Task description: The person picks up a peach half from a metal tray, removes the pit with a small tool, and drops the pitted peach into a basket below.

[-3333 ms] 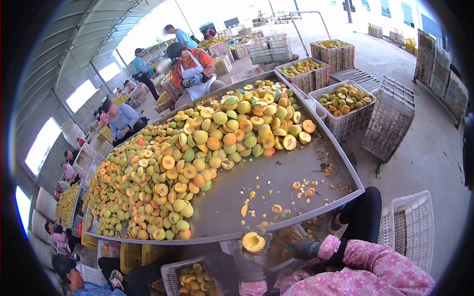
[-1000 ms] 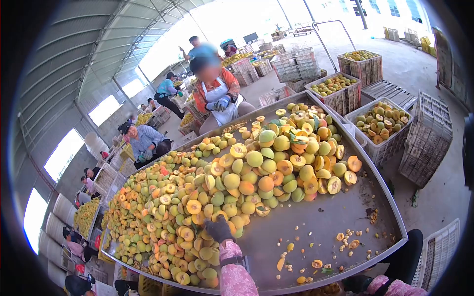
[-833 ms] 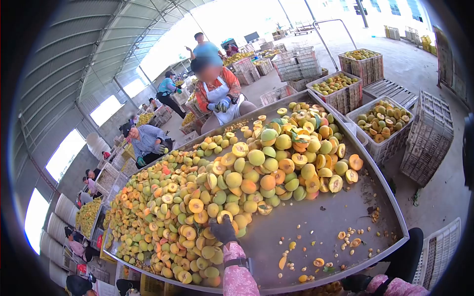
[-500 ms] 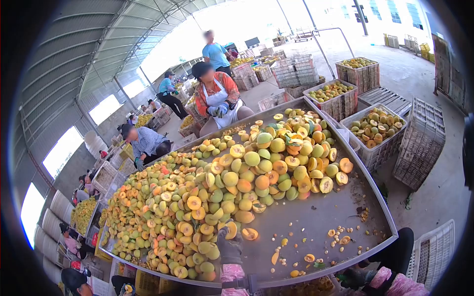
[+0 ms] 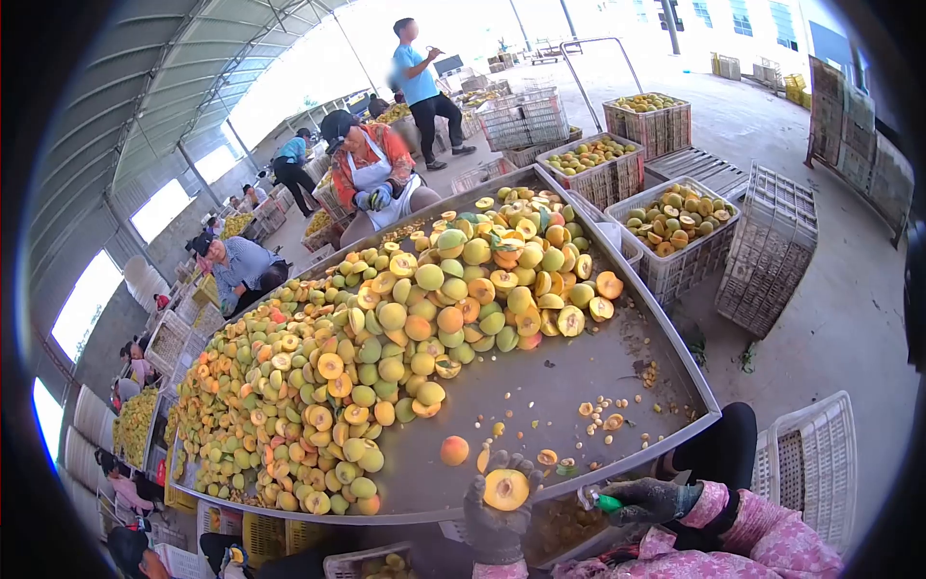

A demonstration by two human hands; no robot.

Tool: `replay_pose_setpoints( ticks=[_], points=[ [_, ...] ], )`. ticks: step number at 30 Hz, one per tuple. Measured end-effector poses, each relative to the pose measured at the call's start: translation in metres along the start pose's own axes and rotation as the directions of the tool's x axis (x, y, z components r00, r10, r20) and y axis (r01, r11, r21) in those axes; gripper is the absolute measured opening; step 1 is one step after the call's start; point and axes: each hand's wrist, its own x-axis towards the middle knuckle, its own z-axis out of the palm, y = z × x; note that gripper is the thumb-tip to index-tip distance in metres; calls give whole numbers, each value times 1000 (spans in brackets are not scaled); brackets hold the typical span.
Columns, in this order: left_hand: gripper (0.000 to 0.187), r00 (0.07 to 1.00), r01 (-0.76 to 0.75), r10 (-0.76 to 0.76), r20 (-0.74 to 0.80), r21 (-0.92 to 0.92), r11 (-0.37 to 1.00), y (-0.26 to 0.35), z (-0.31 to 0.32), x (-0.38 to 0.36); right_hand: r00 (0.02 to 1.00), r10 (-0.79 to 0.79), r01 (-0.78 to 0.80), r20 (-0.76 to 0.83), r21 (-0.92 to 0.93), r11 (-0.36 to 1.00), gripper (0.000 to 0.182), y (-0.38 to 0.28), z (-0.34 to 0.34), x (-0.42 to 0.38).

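Observation:
My left hand (image 5: pixel 494 526), in a dark grey glove, is at the near rim of the metal table (image 5: pixel 579 386). Its fingers curl around a yellow peach half (image 5: pixel 506 489), whose cut face is turned up. To the right, my gloved right hand (image 5: pixel 646 502) grips a green-handled tool (image 5: pixel 606 503) with a metal loop-like tip pointing at the left hand. A loose orange-yellow peach (image 5: pixel 454 450) lies on the tabletop just beyond the left hand. Behind it spreads a big pile of peaches (image 5: pixel 386 328), many of them cut in half.
Pale seeds and scraps (image 5: pixel 603 415) are scattered on the table's right part. Crates of fruit (image 5: pixel 675 227) and a stack of crates (image 5: pixel 772 251) stand along its right side. A white crate (image 5: pixel 805 473) is at my right. A person in an apron (image 5: pixel 371 179) sits across the table.
My left hand has come back from the pile to the near rim with a peach half. My right hand has moved left towards it. A loose peach now lies apart from the pile.

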Motion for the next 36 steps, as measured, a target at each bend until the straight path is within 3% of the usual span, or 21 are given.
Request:
replay_pose_setpoints(
  ticks=[1, 4, 7, 8, 9, 13, 15, 18, 22, 25, 27, 28, 31, 33, 34, 35, 36],
  points=[
    [49, 1000, 12, -12, -3, -1, 1000, -5, 4, -7, 983, -178, 164, -49, -212, 963, 42, -12, 4, 11],
    [48, 998, 6, -1, -58, 77, 997, -18, 13, -20, 987, -146, 128, -62, -233, 964, 44, -58, 16, 22],
    [46, 998, -39, 48, -43, 185, 982, -28, 15, -30, 987, -160, 148, -8, -344, 927, 47, -43, 33, 30],
    [46, 986, -133, 162, -40, 401, 906, -33, 18, -35, 988, -154, 145, 12, -410, 900, 50, -38, 38, 31],
    [46, 963, -211, 270, -10, 596, 774, -36, 22, -39, 967, -253, 221, 4, -502, 836, 51, -19, 42, 33],
    [47, 981, -129, 175, -85, 392, 911, -37, 26, -43, 985, -165, 158, 51, -655, 739, 49, -11, 53, 38],
    [48, 984, -110, 137, -116, 213, 971, -38, 34, -44, 966, -249, 148, -73, -633, 760, 42, -17, 56, 40],
    [47, 980, -139, 172, -99, 273, 952, -40, 33, -46, 962, -262, 153, -79, -636, 756, 36, -10, 57, 43],
    [47, 984, -120, 146, -103, 223, 967, -42, 36, -48, 960, -274, 158, -67, -677, 719, 33, -18, 56, 42],
    [45, 982, -144, 176, -72, 320, 936, -45, 29, -45, 967, -236, 120, -94, -647, 753, 39, -10, 61, 39],
    [44, 989, -66, 72, -127, 54, 996, -45, 20, -40, 980, -171, 127, -98, -346, 930, 43, 11, 65, 41],
    [44, 989, -63, 70, -130, 53, 997, -45, 16, -39, 981, -167, 124, -99, -344, 931, 43, -4, 63, 41],
    [44, 986, -15, 22, -167, 45, 999, -44, 5, -39, 980, -186, 134, -75, -441, 887, 45, -24, 58, 41],
    [40, 987, -11, 28, -155, 107, 994, -42, 1, -40, 964, -178, 267, 199, -690, 673, 47, 10, 59, 40],
    [40, 987, -9, 26, -157, 107, 994, -40, -2, -40, 964, -176, 265, 198, -690, 674, 47, 24, 61, 45],
    [38, 990, -10, 48, -129, 281, 960, -38, -4, -40, 989, 95, -56, 114, -307, 950, 45, 37, 64, 50],
    [36, 993, -15, 65, -98, 445, 895, -37, -7, -39, 916, 367, -391, 162, 154, 908, 44, 44, 67, 52]
  ],
)
